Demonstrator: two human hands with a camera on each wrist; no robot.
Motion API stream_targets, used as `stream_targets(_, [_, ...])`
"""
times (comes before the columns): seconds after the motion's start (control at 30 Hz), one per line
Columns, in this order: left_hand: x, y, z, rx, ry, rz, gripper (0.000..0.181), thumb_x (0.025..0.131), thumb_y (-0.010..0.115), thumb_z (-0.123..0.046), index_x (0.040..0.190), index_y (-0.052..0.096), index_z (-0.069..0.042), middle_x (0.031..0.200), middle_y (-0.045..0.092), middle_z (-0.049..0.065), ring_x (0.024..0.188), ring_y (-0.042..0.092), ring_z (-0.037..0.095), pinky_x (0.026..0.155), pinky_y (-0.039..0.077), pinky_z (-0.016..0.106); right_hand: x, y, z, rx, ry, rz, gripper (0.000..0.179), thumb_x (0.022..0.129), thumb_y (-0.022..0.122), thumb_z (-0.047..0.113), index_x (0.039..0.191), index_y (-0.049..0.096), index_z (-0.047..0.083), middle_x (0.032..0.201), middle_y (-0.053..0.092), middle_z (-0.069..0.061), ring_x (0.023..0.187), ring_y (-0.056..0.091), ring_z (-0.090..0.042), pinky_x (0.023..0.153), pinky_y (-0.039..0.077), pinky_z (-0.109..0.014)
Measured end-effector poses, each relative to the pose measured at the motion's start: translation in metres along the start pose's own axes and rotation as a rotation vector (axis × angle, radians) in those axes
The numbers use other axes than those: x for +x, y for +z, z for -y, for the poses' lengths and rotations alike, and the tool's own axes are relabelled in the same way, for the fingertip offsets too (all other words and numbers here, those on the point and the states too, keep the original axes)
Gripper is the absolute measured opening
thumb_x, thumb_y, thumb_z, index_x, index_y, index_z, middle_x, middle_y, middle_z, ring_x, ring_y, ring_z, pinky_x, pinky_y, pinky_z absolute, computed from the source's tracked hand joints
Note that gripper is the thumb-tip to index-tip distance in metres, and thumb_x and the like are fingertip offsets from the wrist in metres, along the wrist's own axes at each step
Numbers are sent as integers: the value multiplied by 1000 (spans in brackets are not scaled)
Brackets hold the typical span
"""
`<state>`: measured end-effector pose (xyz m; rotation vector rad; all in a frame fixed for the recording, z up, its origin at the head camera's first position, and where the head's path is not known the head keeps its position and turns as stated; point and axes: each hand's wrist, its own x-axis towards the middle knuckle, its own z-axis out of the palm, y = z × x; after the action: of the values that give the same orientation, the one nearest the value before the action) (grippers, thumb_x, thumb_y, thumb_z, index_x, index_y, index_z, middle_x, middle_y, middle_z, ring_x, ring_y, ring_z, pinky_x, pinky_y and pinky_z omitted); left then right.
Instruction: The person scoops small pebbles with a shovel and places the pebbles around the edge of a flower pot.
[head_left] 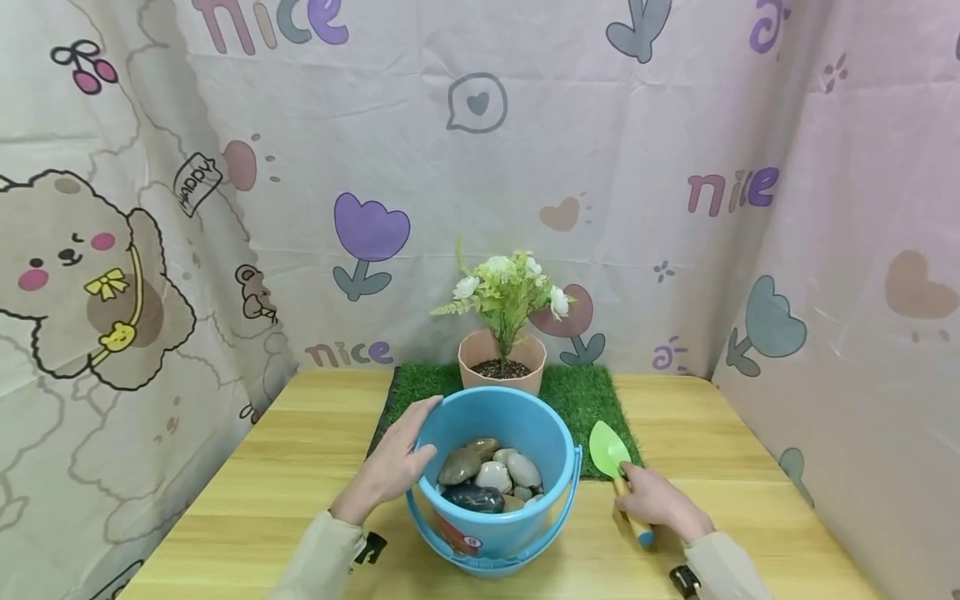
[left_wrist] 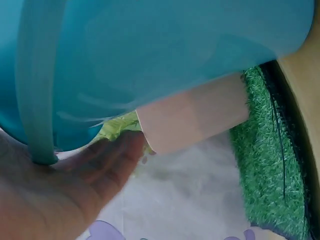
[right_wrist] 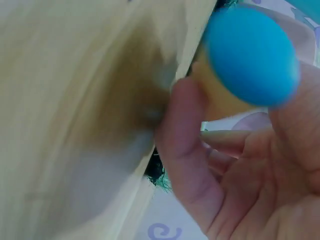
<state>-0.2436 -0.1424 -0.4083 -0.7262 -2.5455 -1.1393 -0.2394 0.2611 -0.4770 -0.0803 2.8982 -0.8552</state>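
Note:
A light blue bucket (head_left: 517, 532) stands on the table, with several smooth stones (head_left: 493, 477) inside, grey, brown, white and black. My left hand (head_left: 393, 458) lies along the bucket's left side near the rim, fingers extended; the left wrist view shows those fingers (left_wrist: 112, 175) straight beside the blue wall and the handle strap. To the right of the bucket, my right hand (head_left: 662, 500) grips the wooden handle of a small garden trowel (head_left: 607, 450). Its green blade points away from me. In the right wrist view the handle's blue end cap (right_wrist: 252, 57) shows close up, fingers curled around the wood.
Behind the bucket, a pink pot (head_left: 468, 357) with soil and a leafy white-flowered plant (head_left: 510, 292) stands on a green turf mat (head_left: 581, 400). The wooden table (head_left: 300, 467) extends to both sides. A printed cloth (head_left: 480, 175) hangs around the back and sides.

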Motion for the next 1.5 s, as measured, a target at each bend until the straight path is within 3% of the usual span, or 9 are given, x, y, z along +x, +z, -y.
stream_targets(0.1, [4, -2, 2, -46, -21, 38, 65, 89, 49, -7, 152, 35, -11, 149, 44, 12, 128, 52, 34, 99, 44, 56, -2, -1, -1, 24, -12, -21, 60, 89, 60, 12, 141, 41, -12, 111, 63, -26, 45, 49, -15, 44, 46, -32])
stream_targets(0.17, [6, -3, 4, -91, -60, 60, 65, 90, 46, -6, 153, 33, -11, 150, 44, 13, 128, 52, 35, 98, 45, 55, -2, -3, -2, -9, -63, -45, 51, 91, 57, 11, 134, 46, -15, 117, 60, -32, 53, 54, -19, 56, 53, -39])
stream_targets(0.27, [8, -3, 5, -147, -116, 93, 66, 91, 43, -6, 155, 29, -14, 150, 46, 14, 128, 53, 35, 97, 47, 54, -3, -8, -2, -82, -130, -79, 45, 94, 54, 11, 130, 50, -16, 123, 56, -37, 86, 65, -39, 86, 51, -55])
stream_targets(0.4, [10, -3, 6, -175, -152, 127, 67, 91, 42, -7, 156, 28, -16, 148, 47, 14, 126, 55, 35, 94, 49, 52, -2, -11, -1, -153, -196, -110, 44, 96, 50, 12, 131, 51, -15, 130, 53, -36, 125, 47, -53, 105, 35, -62])
stream_targets(0.5, [11, -5, 6, -181, -161, 136, 66, 91, 42, -7, 155, 29, -17, 147, 48, 14, 125, 56, 34, 92, 50, 51, 1, -13, 3, -133, -224, -138, 43, 97, 50, 14, 131, 52, -13, 127, 57, -33, 119, 53, -50, 102, 41, -60])
stream_targets(0.6, [11, -6, 6, -183, -164, 138, 66, 91, 42, -7, 155, 29, -17, 146, 49, 14, 124, 57, 35, 91, 51, 50, 5, -20, 11, -52, -231, -170, 42, 97, 53, 14, 130, 54, -11, 105, 64, -24, 85, 64, -34, 79, 54, -46])
stream_targets(0.77, [10, -6, 6, -191, -175, 137, 66, 91, 41, -7, 155, 30, -16, 146, 50, 15, 123, 57, 36, 90, 52, 51, 6, -33, 29, 23, -252, -239, 41, 93, 62, 18, 126, 61, -6, 81, 58, -7, 49, 45, -8, 42, 40, -24])
stream_targets(1.1, [12, -3, 8, -203, -119, 111, 65, 90, 40, -7, 154, 31, -17, 146, 49, 14, 124, 57, 36, 91, 52, 51, -8, -49, 63, 42, -395, -390, 33, 87, 72, 21, 116, 71, 4, 91, 67, -6, 54, 48, -5, 45, 42, -23])
stream_targets(1.5, [11, -2, 8, -208, -151, 121, 65, 90, 40, -7, 154, 32, -16, 147, 49, 15, 125, 56, 37, 91, 51, 53, -24, -59, 99, -22, -577, -397, 26, 87, 72, 27, 110, 75, 14, 93, 70, 6, 68, 51, -5, 58, 44, -21])
